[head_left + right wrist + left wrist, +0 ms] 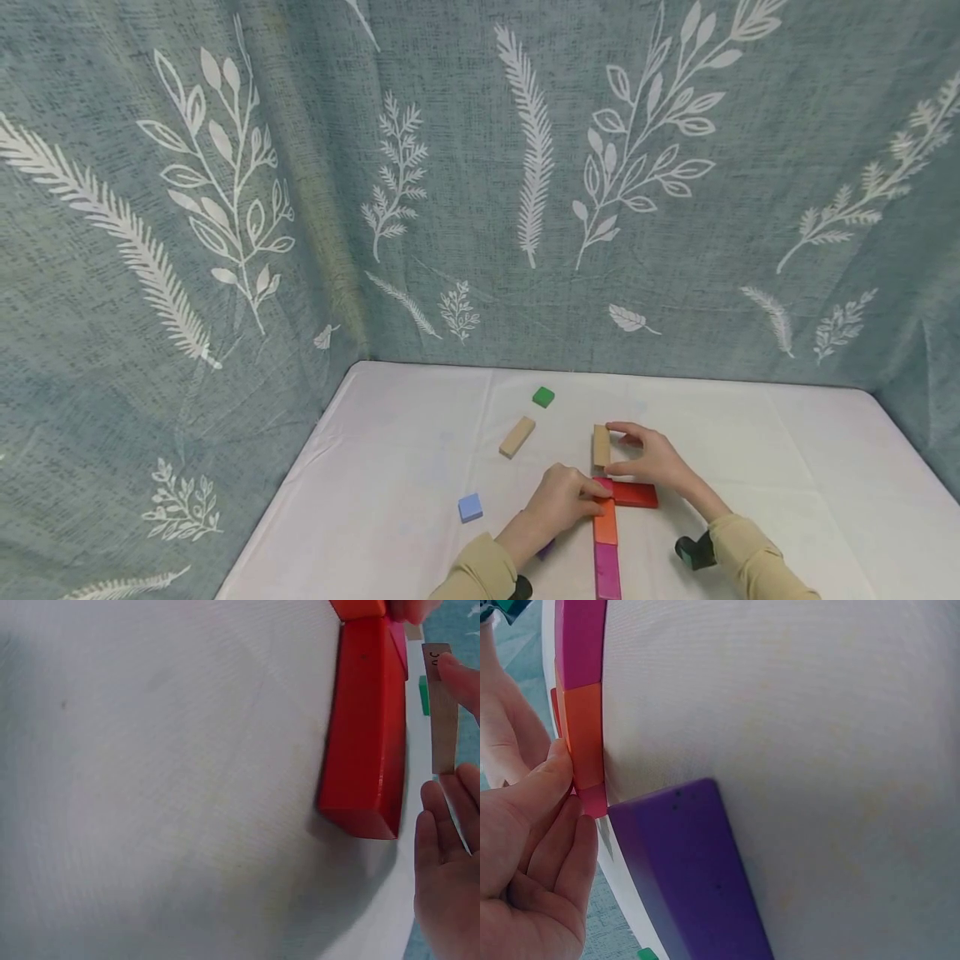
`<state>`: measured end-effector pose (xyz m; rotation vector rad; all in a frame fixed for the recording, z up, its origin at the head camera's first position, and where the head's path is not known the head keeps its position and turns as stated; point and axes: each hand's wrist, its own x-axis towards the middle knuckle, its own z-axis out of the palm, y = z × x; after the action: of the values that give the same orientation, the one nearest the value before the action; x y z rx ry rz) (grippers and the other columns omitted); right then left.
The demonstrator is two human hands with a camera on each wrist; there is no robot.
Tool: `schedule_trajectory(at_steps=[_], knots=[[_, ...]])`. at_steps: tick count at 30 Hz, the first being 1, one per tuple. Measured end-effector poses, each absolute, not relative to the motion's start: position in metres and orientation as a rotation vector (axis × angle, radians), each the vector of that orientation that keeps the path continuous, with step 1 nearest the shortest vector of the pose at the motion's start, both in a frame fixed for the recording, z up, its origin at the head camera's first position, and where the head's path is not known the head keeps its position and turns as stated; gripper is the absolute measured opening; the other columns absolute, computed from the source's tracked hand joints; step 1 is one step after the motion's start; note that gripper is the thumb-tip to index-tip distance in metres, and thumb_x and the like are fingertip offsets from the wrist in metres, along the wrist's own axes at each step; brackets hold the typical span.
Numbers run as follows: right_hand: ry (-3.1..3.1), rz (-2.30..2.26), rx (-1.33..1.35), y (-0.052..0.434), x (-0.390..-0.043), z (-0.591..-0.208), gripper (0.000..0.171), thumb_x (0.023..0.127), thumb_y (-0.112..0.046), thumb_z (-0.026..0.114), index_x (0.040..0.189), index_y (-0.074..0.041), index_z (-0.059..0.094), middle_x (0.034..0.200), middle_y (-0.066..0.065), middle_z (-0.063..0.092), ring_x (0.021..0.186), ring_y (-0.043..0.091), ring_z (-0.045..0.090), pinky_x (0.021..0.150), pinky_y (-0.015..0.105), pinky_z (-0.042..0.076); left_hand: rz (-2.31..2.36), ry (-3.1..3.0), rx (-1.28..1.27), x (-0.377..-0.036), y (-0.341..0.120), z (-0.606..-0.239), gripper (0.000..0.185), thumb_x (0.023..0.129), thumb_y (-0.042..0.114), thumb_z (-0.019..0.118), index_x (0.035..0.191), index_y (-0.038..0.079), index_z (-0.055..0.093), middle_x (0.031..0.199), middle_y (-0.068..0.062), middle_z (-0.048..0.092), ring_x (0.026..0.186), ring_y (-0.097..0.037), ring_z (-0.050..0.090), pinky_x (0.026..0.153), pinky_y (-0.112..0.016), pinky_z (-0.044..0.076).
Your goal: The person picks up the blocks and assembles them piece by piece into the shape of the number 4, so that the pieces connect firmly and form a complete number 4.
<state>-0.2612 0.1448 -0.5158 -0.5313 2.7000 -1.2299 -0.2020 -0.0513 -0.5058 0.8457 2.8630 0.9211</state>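
Observation:
A row of blocks runs away from me in the head view: a magenta block (607,571), an orange block (605,527) and a pink block (602,482) at the far end. The left hand (558,502) pinches the pink block, its thumb close along the orange one. A red block (635,495) lies crosswise against the row's right side. Beyond the pink block, the right hand (651,458) grips a plain wooden block (602,447) by its two ends, thumb at one end and fingertips at the other. Dark lettering marks this wooden block (444,712) in the right wrist view.
A second wooden block (517,437), a green block (543,397) and a light blue block (470,507) lie left of the row. A purple block (686,870) sits under the left forearm. Patterned curtains (465,167) hang around the white table (405,417).

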Motion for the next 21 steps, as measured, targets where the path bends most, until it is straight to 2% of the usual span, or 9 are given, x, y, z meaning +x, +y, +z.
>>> schedule_trajectory(at_steps=[21], knots=[[2.668, -1.219, -0.543, 0.144, -0.264, -0.527, 0.065, 0.073, -0.024, 0.081, 0.130, -0.004, 0.055, 0.129, 0.020, 0.058, 0.113, 0.036, 0.057, 0.094, 0.050, 0.049, 0.927, 2.878, 0.826, -0.203, -0.050, -0.508, 0.023, 0.074, 0.021, 0.078, 0.097, 0.017, 0.077, 0.091, 0.006, 0.075, 0.092, -0.001, 0.067, 0.079, -0.011, 0.049]])
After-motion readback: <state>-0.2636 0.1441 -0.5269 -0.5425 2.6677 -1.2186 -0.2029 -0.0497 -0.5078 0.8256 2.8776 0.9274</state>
